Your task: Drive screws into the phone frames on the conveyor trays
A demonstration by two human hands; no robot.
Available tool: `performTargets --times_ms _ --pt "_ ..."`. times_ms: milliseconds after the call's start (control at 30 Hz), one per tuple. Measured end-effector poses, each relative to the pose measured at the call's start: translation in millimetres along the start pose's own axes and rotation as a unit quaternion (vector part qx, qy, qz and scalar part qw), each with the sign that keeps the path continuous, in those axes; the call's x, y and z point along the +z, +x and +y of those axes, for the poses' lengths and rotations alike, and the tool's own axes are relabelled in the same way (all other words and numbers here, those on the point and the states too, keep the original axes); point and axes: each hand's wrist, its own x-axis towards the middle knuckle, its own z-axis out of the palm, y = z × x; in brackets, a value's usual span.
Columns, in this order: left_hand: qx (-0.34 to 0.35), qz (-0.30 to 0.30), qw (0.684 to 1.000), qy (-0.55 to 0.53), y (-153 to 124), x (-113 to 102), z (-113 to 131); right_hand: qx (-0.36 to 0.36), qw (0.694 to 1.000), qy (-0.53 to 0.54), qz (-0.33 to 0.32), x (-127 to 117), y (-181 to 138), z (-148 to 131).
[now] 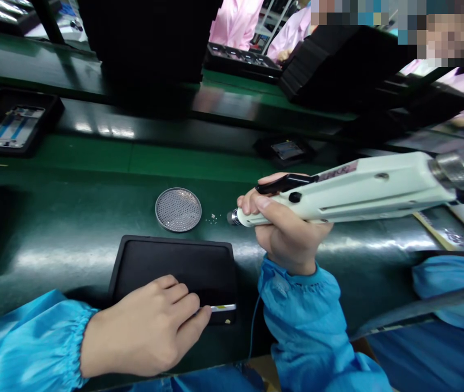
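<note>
My right hand (286, 228) is wrapped around a pale green electric screwdriver (362, 190) with a black lever. The screwdriver lies nearly level, its metal nose pointing left over several tiny screws (212, 219) scattered on the bench. Left of those screws sits a round grey dish with a dimpled face (178, 209), some screws gathered at its upper edge. My left hand (154, 316) rests on a black tray (174, 240), fingers bent and held together. Its thumb and fingertips meet a thin silver-edged piece (224, 308) along the tray's near side; most of that piece is hidden.
On the left, a phone frame (16, 126) lies in a black tray. Another small tray (286, 149) sits at the back. Black stacks (346, 65) stand along the raised shelf. People in pink sleeves (235, 24) are across the bench. Blue cloth (452, 294) shows at right.
</note>
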Motion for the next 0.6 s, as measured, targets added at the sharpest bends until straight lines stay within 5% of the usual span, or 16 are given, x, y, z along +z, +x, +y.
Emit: performTargets --times_ms 300,600 --pt "0.000 0.007 1.000 0.016 -1.7 1.9 0.5 -0.008 1.000 0.014 -0.001 -2.8 -1.0 3.8" --pt "-0.006 0.088 0.996 -0.007 -6.6 2.5 -3.5 0.003 1.000 0.016 0.011 -2.7 -0.2 2.6"
